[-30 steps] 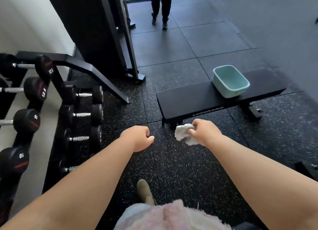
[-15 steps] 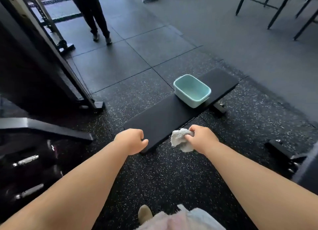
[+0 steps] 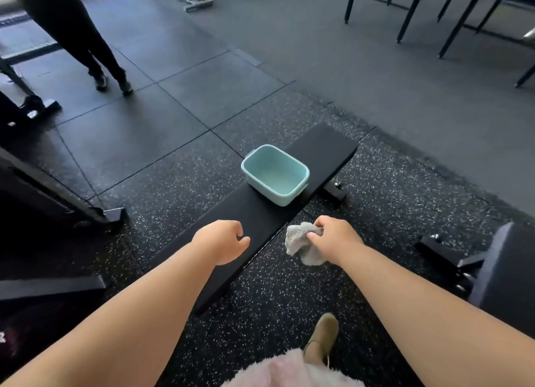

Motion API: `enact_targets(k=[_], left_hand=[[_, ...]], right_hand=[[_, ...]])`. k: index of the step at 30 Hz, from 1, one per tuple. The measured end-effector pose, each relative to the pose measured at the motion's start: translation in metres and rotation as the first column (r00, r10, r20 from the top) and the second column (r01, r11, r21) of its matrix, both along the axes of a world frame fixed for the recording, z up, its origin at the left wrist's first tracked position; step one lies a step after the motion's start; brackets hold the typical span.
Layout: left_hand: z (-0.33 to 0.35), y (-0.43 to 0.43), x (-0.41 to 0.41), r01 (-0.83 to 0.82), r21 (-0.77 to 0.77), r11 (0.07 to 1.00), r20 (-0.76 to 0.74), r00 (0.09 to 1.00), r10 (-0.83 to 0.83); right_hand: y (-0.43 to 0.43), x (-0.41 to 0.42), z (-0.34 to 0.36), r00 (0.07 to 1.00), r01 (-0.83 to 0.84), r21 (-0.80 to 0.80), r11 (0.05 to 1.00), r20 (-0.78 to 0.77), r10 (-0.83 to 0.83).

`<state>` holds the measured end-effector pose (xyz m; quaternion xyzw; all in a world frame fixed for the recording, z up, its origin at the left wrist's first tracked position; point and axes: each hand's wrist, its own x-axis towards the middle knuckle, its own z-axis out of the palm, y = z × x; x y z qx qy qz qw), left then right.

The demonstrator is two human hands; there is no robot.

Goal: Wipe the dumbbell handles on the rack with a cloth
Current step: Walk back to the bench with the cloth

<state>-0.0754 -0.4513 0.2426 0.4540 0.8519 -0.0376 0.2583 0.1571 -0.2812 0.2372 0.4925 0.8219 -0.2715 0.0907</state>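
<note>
My right hand [image 3: 335, 237] grips a crumpled white cloth [image 3: 299, 242] just off the near edge of a flat black bench [image 3: 260, 216]. My left hand [image 3: 221, 240] hovers over the bench with its fingers curled and holds nothing. A pale teal plastic tub [image 3: 275, 174] stands on the bench beyond both hands and looks empty. The dumbbells are out of view; only black frame parts [image 3: 58, 210] show at the left edge.
Another person's legs [image 3: 84, 39] stand on the mats at the far left. Dark table legs [image 3: 411, 13] rise at the top right. A second bench or machine base [image 3: 477, 265] sits at the right. My foot [image 3: 322, 337] is on the speckled floor below.
My view has swung right, away from the dumbbell rack, which has left the frame. The bench and tub are now centred. Both hands keep their grip and pose.
</note>
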Motion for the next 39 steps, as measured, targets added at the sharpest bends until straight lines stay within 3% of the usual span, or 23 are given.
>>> enact_targets(k=[14,28,34,39], left_hand=[[-0.014,0.157,-0.008,-0.219,0.031,0.975,0.035,0.975,0.218],[-0.033,0.273,-0.113,-0.31,0.043,0.95,0.069,0.949,0.307],[-0.033,0.298,-0.141,-0.281,0.007,0.96,0.04,0.959,0.281],[-0.044,0.302,-0.144,-0.357,-0.022,0.934,0.071,0.931,0.358]], right_hand=[[0.211,-0.055,0.005,0.961,-0.275,0.014,0.961,-0.001,0.275],[0.307,-0.189,-0.006,0.85,-0.521,0.002,0.854,0.089,0.519],[0.328,-0.234,-0.022,0.816,-0.57,-0.035,0.821,0.093,0.57],[0.346,-0.263,-0.039,0.749,-0.646,-0.071,0.76,0.128,0.65]])
